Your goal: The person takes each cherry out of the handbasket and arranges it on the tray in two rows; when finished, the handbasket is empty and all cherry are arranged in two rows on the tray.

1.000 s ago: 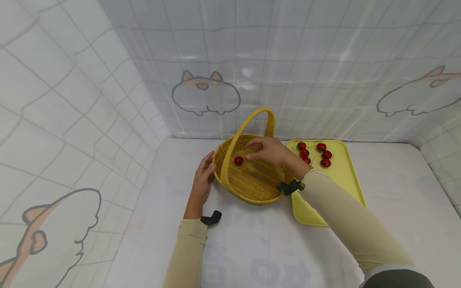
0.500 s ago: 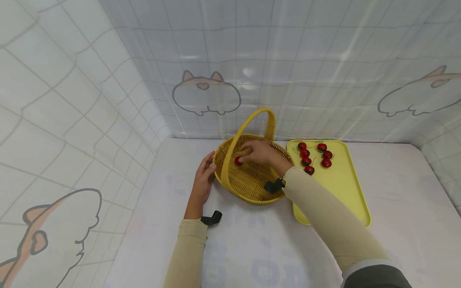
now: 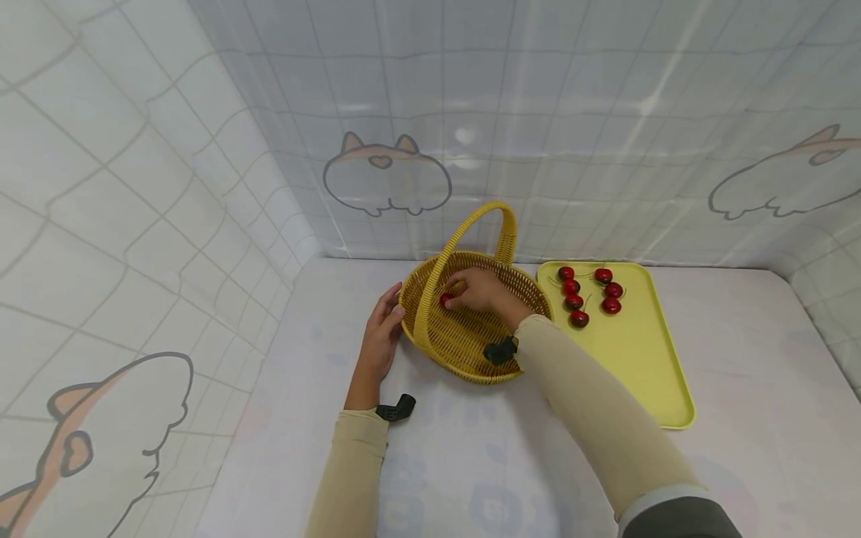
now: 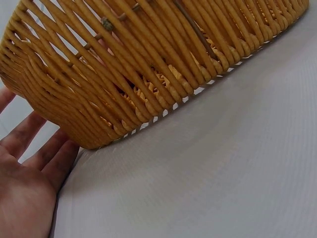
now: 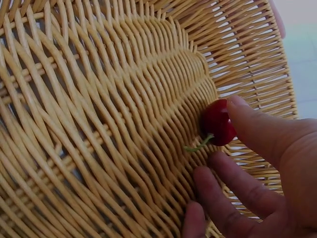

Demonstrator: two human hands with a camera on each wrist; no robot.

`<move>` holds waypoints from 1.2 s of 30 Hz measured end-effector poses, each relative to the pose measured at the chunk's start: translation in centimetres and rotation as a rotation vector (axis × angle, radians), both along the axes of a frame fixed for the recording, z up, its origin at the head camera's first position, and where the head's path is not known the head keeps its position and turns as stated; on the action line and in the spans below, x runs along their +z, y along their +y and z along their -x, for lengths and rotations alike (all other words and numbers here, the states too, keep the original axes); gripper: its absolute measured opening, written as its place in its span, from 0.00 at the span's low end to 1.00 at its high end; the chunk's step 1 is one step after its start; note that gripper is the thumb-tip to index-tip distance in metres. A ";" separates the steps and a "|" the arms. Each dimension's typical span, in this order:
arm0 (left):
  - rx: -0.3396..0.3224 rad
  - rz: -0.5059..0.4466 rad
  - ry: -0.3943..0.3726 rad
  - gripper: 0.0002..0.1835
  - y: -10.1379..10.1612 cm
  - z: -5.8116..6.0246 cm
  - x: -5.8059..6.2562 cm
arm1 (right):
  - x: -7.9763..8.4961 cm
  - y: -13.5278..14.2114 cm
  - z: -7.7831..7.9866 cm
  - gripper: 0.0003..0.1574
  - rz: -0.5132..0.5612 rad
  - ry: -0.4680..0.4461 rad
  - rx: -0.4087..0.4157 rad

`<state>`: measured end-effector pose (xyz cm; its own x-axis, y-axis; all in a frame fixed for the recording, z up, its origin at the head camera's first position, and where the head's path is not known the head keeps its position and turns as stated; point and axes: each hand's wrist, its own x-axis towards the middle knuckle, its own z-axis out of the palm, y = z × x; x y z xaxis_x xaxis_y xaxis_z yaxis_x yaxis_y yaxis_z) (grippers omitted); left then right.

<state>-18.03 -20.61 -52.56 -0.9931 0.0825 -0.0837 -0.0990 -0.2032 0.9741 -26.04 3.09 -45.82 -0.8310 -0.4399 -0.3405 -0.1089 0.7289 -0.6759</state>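
A yellow wicker basket (image 3: 471,351) with an arched handle (image 3: 464,232) stands on the white-covered table. My left hand (image 3: 381,336) rests against its left outer side. In the left wrist view, the fingers (image 4: 25,134) lie extended along the woven wall. Inside the basket, my right hand (image 3: 479,290) is down at the left part of the floor. There it pinches a dark red cherry (image 5: 216,123) with a short green stem; the thumb (image 5: 257,126) presses its side, and other fingers curl below. To the right lies a yellow tray (image 3: 639,366) with several stemmed cherries (image 3: 579,319).
The right forearm (image 3: 592,411) crosses over the basket's right rim and the tray's near left corner. A white tiled-pattern curtain (image 3: 572,149) closes off the back, close behind basket and tray. A similar curtain (image 3: 134,261) rises on the left.
My right hand has moved left and down into the basket, reaching the cherry on its floor. More of the tray and its cherries now shows. The left hand stays put.
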 end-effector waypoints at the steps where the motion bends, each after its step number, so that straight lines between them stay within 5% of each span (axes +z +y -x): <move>1: 0.000 0.001 0.000 0.28 0.0 0.0 0.0 | -0.2 -0.1 0.0 0.28 -0.003 -0.001 -0.007; 18: -0.002 0.003 -0.004 0.28 0.0 -0.1 0.2 | 0.0 -0.9 -0.6 0.25 -0.059 -0.014 -0.048; 36: 0.003 0.004 -0.005 0.28 0.1 -0.1 0.3 | 0.4 -0.3 -0.6 0.23 -0.016 0.000 -0.002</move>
<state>-17.88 -20.48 -52.27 -0.9928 0.0796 -0.0894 -0.1037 -0.1993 0.9744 -25.41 2.76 -45.39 -0.8319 -0.4326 -0.3476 -0.1074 0.7400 -0.6640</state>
